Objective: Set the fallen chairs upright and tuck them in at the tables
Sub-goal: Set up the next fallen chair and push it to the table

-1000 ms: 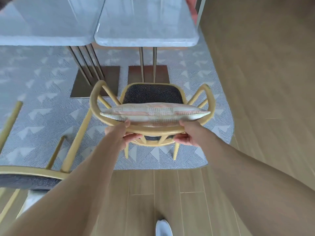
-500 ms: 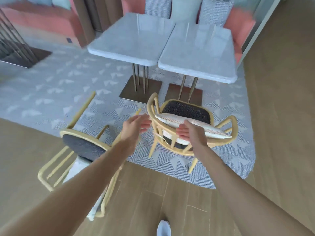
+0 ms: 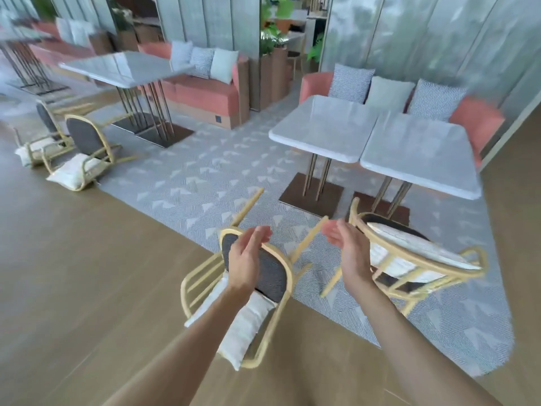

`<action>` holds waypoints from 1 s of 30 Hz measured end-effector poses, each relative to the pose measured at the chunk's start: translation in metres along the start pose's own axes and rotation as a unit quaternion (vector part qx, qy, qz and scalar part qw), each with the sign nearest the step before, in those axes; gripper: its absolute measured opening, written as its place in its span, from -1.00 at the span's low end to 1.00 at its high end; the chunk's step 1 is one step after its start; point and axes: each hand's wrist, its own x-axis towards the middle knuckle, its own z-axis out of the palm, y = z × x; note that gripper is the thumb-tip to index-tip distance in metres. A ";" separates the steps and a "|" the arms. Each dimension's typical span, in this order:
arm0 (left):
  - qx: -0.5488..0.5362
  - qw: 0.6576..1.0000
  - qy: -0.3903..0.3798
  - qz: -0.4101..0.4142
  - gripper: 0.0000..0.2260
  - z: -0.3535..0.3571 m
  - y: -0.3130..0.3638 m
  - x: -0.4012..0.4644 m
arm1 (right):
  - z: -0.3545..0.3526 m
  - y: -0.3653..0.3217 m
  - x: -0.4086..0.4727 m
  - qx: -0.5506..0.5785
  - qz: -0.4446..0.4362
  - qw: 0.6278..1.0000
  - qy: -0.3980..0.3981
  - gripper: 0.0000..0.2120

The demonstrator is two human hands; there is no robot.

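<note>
With both palms spread and nothing between them, the left hand (image 3: 247, 259) and the right hand (image 3: 349, 249) hover empty in mid-air, fingers loose and facing each other, a posture that reads as readying for a two-handed grab and not as carrying anything. Directly beneath the left hand lies the fallen chair (image 3: 257, 291), tipped onto its back at the border of the wooden floor and the patterned rug (image 3: 190, 183), its legs poking up and away from the palms and its white cushion (image 3: 246, 326) slumped toward the wrist side. Just beyond the right hand stands an upright chair (image 3: 415, 259), its curved backrest close to the fingers but apart from them; its seat faces the paired marble tables (image 3: 377, 139) further out, with the front edge reaching the nearer tabletop, so it looks roughly tucked. My guess is that the hands are spaced for the tipped frame's rim, since lifting it evenly needs a hold on each side. Far off past the left hand, two more fallen chairs (image 3: 79, 153) lie near another table (image 3: 126, 68), so much of the job remains.
</note>
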 end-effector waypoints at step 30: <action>0.102 0.972 -0.063 -0.205 -0.81 -0.258 -0.112 0.239 | 0.289 0.157 -0.005 0.017 0.223 0.962 0.158 -0.78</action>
